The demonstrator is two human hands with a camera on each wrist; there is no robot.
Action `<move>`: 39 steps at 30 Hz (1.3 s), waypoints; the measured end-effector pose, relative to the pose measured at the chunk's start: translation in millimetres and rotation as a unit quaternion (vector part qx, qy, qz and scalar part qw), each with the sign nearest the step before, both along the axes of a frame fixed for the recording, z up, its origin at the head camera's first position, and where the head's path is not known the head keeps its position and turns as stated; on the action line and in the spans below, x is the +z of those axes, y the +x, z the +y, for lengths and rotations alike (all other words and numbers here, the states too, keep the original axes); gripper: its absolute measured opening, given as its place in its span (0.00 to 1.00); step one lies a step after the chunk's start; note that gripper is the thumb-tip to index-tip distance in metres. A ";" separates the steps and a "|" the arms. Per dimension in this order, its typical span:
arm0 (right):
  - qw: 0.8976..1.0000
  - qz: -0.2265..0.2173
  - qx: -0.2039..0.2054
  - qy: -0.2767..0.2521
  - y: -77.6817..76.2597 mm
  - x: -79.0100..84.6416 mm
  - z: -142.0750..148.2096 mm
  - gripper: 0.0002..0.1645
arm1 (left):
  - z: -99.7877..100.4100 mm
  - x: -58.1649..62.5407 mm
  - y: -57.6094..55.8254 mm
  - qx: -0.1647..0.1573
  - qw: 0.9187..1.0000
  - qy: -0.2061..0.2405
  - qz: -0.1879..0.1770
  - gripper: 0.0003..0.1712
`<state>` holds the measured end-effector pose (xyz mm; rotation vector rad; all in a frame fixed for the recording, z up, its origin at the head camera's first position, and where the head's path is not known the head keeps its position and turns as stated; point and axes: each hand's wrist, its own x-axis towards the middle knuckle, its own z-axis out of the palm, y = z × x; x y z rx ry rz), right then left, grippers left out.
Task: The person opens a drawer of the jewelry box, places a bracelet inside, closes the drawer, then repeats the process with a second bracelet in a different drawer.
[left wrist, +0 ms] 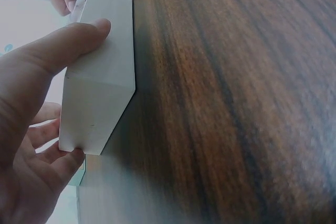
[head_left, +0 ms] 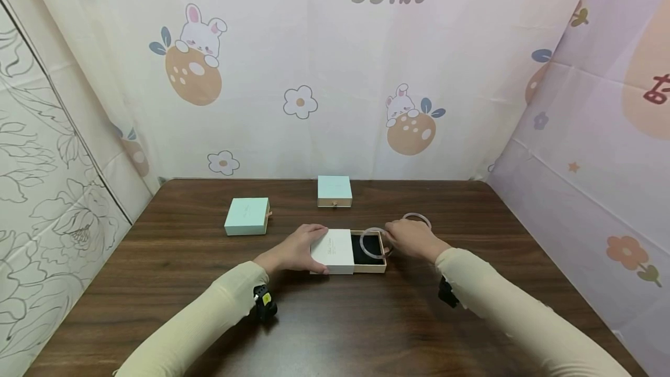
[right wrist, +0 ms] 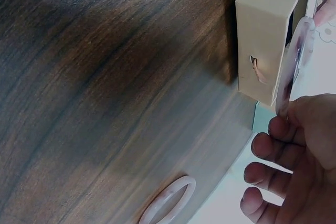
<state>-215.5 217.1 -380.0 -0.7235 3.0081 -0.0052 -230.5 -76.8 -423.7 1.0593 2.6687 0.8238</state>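
Note:
A white jewelry box (head_left: 335, 252) lies on the table with its drawer (head_left: 369, 269) slid partly out to the right, showing a black lining. My left hand (head_left: 298, 249) grips the box's sleeve from the left, thumb on the near side and fingers at the far side. Between thumb and forefinger, my right hand (head_left: 416, 238) pinches a pale translucent bangle (right wrist: 287, 85), which hangs over the open drawer. A second bangle (right wrist: 170, 199) rests on the table just beyond the right hand. A small ribbon tab (right wrist: 257, 69) sticks out of the drawer's front.
Two closed mint-green boxes stand farther back: one box (head_left: 248, 216) at the left, another box (head_left: 335, 191) near the table's back edge. A printed curtain (head_left: 309, 45) hangs behind the dark wooden table (head_left: 324, 330).

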 end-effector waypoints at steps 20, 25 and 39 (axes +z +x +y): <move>1.000 -0.005 -0.003 0.010 -1.3 -1.8 -7.6 0.16 | 0.2 1.3 1.2 0.003 1.000 -0.003 -0.001 0.56; 1.000 0.001 -0.006 0.015 -1.5 -1.4 -10.7 0.16 | 0.0 0.7 1.4 0.003 1.000 -0.003 -0.001 0.55; 1.000 0.004 -0.003 0.023 -1.1 -0.8 -16.4 0.16 | 0.2 1.4 1.1 0.002 1.000 0.002 -0.001 0.55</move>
